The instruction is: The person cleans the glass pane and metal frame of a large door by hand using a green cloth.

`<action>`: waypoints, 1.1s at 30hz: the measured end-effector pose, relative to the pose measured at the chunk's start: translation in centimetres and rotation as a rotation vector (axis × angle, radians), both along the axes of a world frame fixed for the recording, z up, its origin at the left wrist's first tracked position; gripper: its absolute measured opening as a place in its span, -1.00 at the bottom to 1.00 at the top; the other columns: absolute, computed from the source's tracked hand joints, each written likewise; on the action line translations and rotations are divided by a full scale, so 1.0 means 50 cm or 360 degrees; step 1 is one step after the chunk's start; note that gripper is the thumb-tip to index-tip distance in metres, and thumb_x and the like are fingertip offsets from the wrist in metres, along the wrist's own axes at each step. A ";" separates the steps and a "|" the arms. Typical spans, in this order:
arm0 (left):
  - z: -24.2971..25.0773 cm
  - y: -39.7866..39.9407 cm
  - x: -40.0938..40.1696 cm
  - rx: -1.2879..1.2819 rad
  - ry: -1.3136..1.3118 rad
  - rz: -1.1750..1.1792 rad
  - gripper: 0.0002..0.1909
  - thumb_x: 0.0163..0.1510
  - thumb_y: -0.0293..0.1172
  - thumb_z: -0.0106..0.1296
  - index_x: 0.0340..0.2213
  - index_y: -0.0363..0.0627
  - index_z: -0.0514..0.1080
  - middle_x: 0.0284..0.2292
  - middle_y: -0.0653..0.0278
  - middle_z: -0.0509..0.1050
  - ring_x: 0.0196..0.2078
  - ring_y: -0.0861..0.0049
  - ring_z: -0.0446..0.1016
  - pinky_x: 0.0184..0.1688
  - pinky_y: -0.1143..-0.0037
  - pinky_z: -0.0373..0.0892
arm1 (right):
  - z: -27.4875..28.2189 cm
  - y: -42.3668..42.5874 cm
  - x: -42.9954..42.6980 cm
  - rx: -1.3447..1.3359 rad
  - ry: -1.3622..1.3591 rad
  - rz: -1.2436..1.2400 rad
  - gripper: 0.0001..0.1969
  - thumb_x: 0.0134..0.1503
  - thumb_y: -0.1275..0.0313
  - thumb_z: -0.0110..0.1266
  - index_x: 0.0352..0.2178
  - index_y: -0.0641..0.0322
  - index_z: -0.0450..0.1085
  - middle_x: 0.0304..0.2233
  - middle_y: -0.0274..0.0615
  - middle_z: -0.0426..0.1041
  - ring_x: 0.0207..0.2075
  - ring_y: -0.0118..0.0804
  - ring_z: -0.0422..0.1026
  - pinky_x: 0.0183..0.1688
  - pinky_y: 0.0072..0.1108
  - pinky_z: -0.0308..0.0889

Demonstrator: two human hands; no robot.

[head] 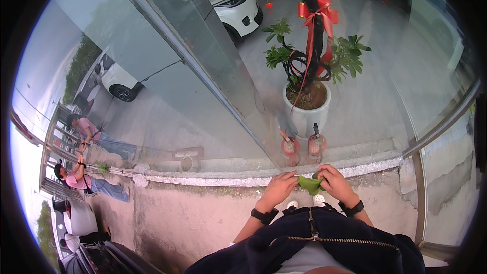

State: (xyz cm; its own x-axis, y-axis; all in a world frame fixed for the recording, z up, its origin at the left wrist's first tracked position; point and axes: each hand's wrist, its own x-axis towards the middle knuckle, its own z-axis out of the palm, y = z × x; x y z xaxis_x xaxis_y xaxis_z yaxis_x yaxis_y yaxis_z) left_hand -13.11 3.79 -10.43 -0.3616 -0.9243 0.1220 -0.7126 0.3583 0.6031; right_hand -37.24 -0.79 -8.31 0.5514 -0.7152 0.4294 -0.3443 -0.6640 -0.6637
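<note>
A crumpled green cloth (310, 185) is held between my two hands, in front of a large glass pane (213, 121). The fingers of my left hand (280, 186) grip its left edge. My right hand (335, 183) pinches its upper right part, with the cloth folded up at the fingertips. Each wrist wears a black band. Beyond the glass stands a potted plant (309, 116) with red ribbons on its dark trunk. My white shoes show below the cloth.
A whitish ledge (228, 180) runs along the foot of the glass. To the far left, a person in a pink top (81, 179) stands by the glass, reflected in it. A metal frame post (421, 198) is at my right. A white car (237, 7) shows beyond the pane.
</note>
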 end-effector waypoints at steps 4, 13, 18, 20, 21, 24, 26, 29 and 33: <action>0.019 -0.012 -0.035 -0.0095 0.0429 0.0097 -0.77 0.13 -0.49 -0.11 -0.18 -0.30 0.39 -0.16 0.08 0.45 -0.10 0.16 0.41 -0.05 0.36 0.33 | -0.050 0.058 -0.010 0.0675 0.0089 -0.0135 -0.76 0.06 0.52 -0.04 -0.19 0.26 0.30 -0.30 0.02 0.45 -0.29 0.04 0.45 -0.25 -0.36 0.35; 0.041 -0.028 -0.082 -0.0170 0.0568 0.0082 -0.79 0.13 -0.53 -0.11 -0.18 -0.30 0.36 -0.25 0.00 0.43 -0.23 0.09 0.43 -0.18 0.38 0.35 | -0.117 -0.058 0.008 0.0526 0.0240 0.0414 -0.76 0.03 0.31 0.09 -0.37 0.30 0.39 -0.50 -0.06 0.47 -0.49 -0.01 0.45 -0.42 -0.33 0.32; 0.049 -0.044 -0.052 -0.0101 0.0717 0.0514 -0.79 0.02 -0.58 -0.08 -0.25 -0.29 0.39 -0.32 0.04 0.44 -0.28 0.19 0.44 -0.21 0.45 0.34 | -0.108 -0.049 0.038 0.0752 0.0037 0.0141 -0.77 0.10 0.33 0.04 -0.31 0.29 0.35 -0.54 -0.04 0.45 -0.51 -0.05 0.44 -0.44 -0.38 0.31; 0.062 -0.045 -0.033 -0.0173 0.0747 0.0530 -0.79 0.00 -0.60 -0.09 -0.26 -0.28 0.40 -0.33 0.06 0.44 -0.29 0.22 0.44 -0.21 0.46 0.34 | -0.086 -0.049 0.030 0.0998 -0.0225 -0.0008 -0.80 0.16 0.36 -0.03 -0.25 0.28 0.31 -0.59 -0.07 0.43 -0.58 -0.12 0.41 -0.46 -0.46 0.29; 0.075 -0.048 -0.021 -0.0237 0.0767 0.0542 -0.78 -0.01 -0.61 -0.10 -0.27 -0.28 0.41 -0.35 0.08 0.44 -0.30 0.26 0.44 -0.21 0.47 0.34 | -0.057 -0.053 0.027 0.0984 -0.0240 -0.0008 -0.80 0.16 0.36 -0.03 -0.25 0.28 0.31 -0.59 -0.07 0.43 -0.58 -0.12 0.41 -0.46 -0.46 0.29; 0.163 -0.091 -0.007 -0.0796 0.0625 0.0566 -0.74 -0.12 -0.74 -0.06 -0.35 -0.24 0.49 -0.35 0.19 0.40 -0.35 0.45 0.41 -0.35 0.58 0.34 | 0.084 -0.093 0.021 0.0159 -0.0563 -0.0242 -0.82 0.06 0.51 0.07 -0.27 0.30 0.33 -0.53 -0.12 0.42 -0.50 -0.17 0.40 -0.42 -0.48 0.30; 0.244 -0.129 0.000 -0.1094 0.0709 0.0621 -0.70 -0.16 -0.78 -0.05 -0.37 -0.23 0.51 -0.35 0.22 0.38 -0.37 0.49 0.39 -0.43 0.62 0.31 | 0.189 -0.136 0.034 -0.0497 -0.0603 -0.0286 -0.77 -0.03 0.59 0.12 -0.29 0.29 0.33 -0.47 -0.14 0.41 -0.43 -0.14 0.39 -0.38 -0.47 0.31; 0.403 -0.199 -0.032 -0.1650 0.0524 0.0651 -0.64 -0.21 -0.80 -0.06 -0.36 -0.18 0.51 -0.25 0.20 0.35 -0.26 0.44 0.36 -0.40 0.56 0.32 | 0.364 -0.204 0.074 -0.1191 -0.0667 -0.0528 -0.73 -0.12 0.62 0.14 -0.32 0.25 0.31 -0.43 -0.19 0.39 -0.37 -0.12 0.37 -0.34 -0.42 0.32; 0.522 -0.277 -0.071 -0.2172 0.0093 0.0770 -0.58 -0.20 -0.73 -0.08 -0.26 -0.08 0.50 -0.05 0.15 0.33 0.03 0.23 0.27 0.03 0.32 0.22 | 0.506 -0.298 0.126 -0.1705 -0.0734 -0.0806 -0.72 -0.19 0.54 0.15 -0.36 0.17 0.30 -0.45 -0.25 0.34 -0.37 -0.18 0.33 -0.36 -0.45 0.28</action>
State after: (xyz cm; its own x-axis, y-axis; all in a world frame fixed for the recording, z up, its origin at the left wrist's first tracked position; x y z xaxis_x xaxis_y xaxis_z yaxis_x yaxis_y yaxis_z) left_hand -16.65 -10.03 15.67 -0.0172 -0.1059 0.9942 -0.9150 0.4026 0.0271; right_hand -30.92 -15.68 17.01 -0.0350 0.0213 0.9992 -0.5969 -0.8023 -0.0038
